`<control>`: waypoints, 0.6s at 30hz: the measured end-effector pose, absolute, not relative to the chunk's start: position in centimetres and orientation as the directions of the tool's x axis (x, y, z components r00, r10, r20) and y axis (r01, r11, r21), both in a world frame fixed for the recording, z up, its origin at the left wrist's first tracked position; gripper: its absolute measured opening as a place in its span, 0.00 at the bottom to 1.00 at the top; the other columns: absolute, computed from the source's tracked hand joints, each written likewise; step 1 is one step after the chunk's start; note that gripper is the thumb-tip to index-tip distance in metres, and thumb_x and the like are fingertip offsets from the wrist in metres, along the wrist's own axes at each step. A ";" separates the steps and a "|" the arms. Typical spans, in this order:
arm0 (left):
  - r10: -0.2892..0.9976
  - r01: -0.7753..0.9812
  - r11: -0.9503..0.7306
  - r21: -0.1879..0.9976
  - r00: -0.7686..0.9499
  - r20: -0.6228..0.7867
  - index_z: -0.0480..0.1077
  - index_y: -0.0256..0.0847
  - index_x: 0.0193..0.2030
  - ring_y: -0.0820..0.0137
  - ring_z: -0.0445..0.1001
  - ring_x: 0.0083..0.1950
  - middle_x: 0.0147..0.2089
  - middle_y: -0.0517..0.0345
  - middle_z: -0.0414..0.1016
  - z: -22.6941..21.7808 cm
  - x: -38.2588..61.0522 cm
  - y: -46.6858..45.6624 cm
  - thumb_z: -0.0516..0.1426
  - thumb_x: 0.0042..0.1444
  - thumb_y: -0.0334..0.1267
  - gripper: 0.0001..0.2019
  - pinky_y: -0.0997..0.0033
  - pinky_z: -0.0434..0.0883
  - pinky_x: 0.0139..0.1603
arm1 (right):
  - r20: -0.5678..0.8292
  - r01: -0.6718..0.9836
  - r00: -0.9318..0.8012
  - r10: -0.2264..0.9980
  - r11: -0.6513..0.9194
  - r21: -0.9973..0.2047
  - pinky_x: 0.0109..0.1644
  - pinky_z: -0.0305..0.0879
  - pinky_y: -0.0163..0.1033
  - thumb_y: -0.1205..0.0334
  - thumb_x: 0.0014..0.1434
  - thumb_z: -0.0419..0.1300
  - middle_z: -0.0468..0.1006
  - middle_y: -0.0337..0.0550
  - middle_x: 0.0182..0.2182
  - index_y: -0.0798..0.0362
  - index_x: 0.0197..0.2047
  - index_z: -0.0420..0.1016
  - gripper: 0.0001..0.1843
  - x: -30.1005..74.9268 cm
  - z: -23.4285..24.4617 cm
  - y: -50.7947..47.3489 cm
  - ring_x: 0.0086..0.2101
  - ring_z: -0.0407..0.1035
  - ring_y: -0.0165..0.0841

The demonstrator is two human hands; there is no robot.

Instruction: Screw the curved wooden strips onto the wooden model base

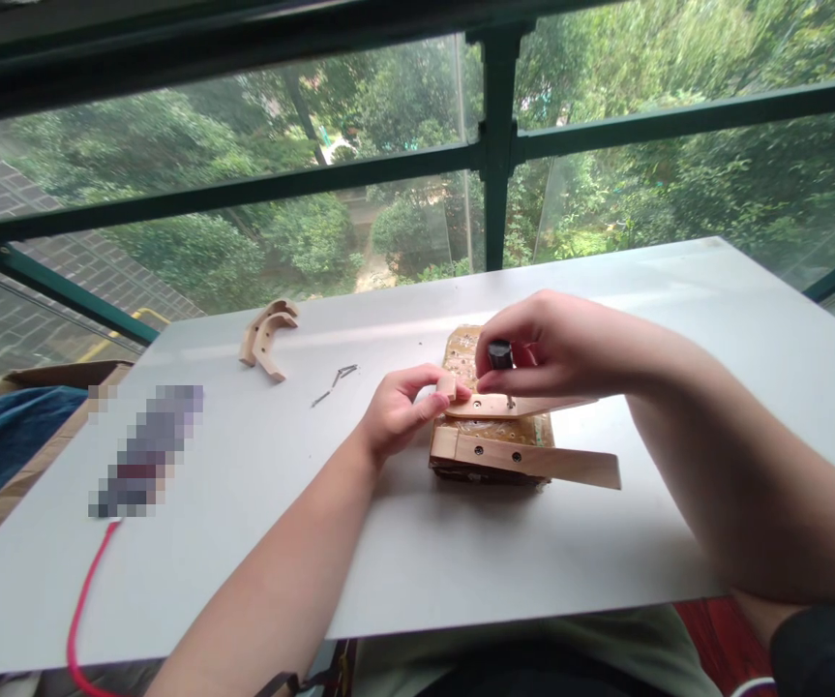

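Note:
My right hand [533, 344] is closed around the black handle of a screwdriver [501, 354]. Its tip points down at a hole in the farther wooden strip [491, 406]. My left hand [411, 407] pinches the left end of that strip, where a small raised wooden end [447, 387] shows between thumb and fingers. Beneath lies a brown, tape-wrapped block [462, 354] dotted with small holes. A second wooden strip [569, 465] with two dark screw holes rests across the block's near side, its right end jutting past the edge. Whether a screw sits under the tip is too small to tell.
Two curved wooden pieces [270, 339] lie at the white table's [388, 542] far left. Several screws [345, 372] are scattered between them and my left hand. A blurred-out object [147, 450] with a red cable [83, 605] lies on the left. A cardboard box [46, 455] holds blue cloth.

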State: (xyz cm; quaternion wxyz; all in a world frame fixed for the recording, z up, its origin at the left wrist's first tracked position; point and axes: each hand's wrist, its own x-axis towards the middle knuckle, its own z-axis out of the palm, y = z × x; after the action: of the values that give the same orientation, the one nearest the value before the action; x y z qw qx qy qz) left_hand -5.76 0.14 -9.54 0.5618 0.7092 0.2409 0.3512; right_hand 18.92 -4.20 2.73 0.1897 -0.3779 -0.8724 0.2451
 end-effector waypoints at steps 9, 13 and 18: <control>0.748 -0.052 -0.229 0.972 0.629 0.209 0.76 0.35 0.37 0.57 0.78 0.49 0.43 0.46 0.81 -9.2 -5.6 0.0 0.63 0.56 0.50 0.17 0.59 0.72 0.53 | 0.057 0.384 -0.769 0.637 0.530 -0.756 0.33 0.64 0.34 0.67 0.63 0.57 0.81 0.43 0.38 0.54 0.51 0.76 0.14 20.0 3.9 -4.7 0.32 0.71 0.28; 0.754 -0.041 -0.249 0.968 0.619 0.221 0.76 0.35 0.35 0.58 0.78 0.47 0.41 0.47 0.80 -9.3 -5.6 0.0 0.63 0.57 0.50 0.17 0.60 0.73 0.51 | 0.028 0.443 -0.749 0.662 0.532 -0.721 0.35 0.66 0.34 0.63 0.64 0.57 0.81 0.40 0.36 0.53 0.47 0.77 0.11 20.5 4.2 -4.6 0.32 0.74 0.28; 0.743 -0.031 -0.272 0.962 0.628 0.231 0.76 0.35 0.36 0.58 0.78 0.48 0.42 0.46 0.80 -9.5 -5.7 0.1 0.63 0.58 0.49 0.16 0.60 0.72 0.54 | 0.088 0.510 -0.727 0.681 0.622 -0.594 0.32 0.61 0.33 0.57 0.61 0.61 0.79 0.36 0.30 0.50 0.40 0.80 0.08 20.2 4.3 -4.6 0.29 0.70 0.26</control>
State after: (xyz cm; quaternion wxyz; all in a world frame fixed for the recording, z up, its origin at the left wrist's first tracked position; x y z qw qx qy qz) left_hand -5.66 0.14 -9.52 0.5495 0.7156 0.2486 0.3524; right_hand 20.24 -4.63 4.33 0.1540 -0.3355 -0.8873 0.2766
